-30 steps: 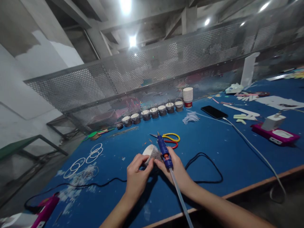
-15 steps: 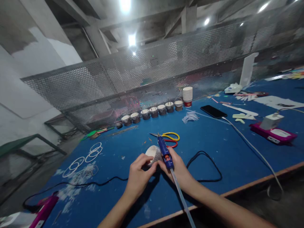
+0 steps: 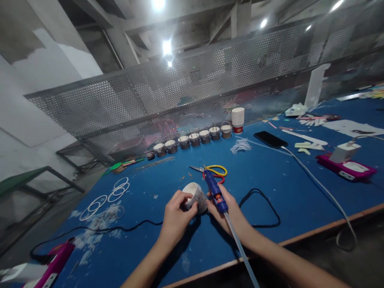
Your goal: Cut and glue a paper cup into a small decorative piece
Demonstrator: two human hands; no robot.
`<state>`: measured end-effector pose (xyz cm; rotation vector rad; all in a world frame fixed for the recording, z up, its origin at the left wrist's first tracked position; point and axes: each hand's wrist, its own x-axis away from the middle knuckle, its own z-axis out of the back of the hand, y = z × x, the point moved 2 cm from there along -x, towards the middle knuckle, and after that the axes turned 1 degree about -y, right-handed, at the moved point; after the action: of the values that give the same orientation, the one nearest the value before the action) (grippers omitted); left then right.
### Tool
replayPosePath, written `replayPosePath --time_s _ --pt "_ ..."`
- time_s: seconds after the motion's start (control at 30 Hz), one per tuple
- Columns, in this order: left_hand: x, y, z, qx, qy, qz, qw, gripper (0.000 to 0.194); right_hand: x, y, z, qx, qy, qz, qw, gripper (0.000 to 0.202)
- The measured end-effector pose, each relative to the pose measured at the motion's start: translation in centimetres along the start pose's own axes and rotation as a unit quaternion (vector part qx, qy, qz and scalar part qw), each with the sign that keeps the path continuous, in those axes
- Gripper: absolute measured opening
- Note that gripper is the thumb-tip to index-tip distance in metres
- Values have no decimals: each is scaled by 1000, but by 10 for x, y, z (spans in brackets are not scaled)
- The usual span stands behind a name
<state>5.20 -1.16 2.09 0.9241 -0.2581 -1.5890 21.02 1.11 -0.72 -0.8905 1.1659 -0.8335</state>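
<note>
White rings (image 3: 115,192), loose, at nine o'clock from the cup (image 3: 198,196). Left hand (image 3: 177,213), pinching that cup's rim (greyish wrap, pale interior). Right hand (image 3: 231,214), gripping one blue glue gun (image 3: 214,187), nozzle toward eleven. Scissors (image 3: 221,173), red-and-yellow handles, at one o'clock.

Looks forward and down from the person's head, across the blue table (image 3: 114,256) to the perforated metal screen (image 3: 186,88), with left hand (image 3: 177,214) and right hand (image 3: 232,216) close below.
</note>
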Motion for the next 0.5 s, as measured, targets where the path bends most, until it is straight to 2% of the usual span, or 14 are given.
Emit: replayPosePath --time_s 0.23,0.4,0.5 --pt "-2 -6 -4 -17 -13 10 1000 7 8 -5 14 -57 -23 -38 997 13" --pt "-5 -7 -6 -12 -40 17 999 7 14 -6 26 -83 -23 -98 991 14" --pt "-6 -4 -2 0 -43 29 999 11 17 -8 34 -94 -44 -140 985 17"
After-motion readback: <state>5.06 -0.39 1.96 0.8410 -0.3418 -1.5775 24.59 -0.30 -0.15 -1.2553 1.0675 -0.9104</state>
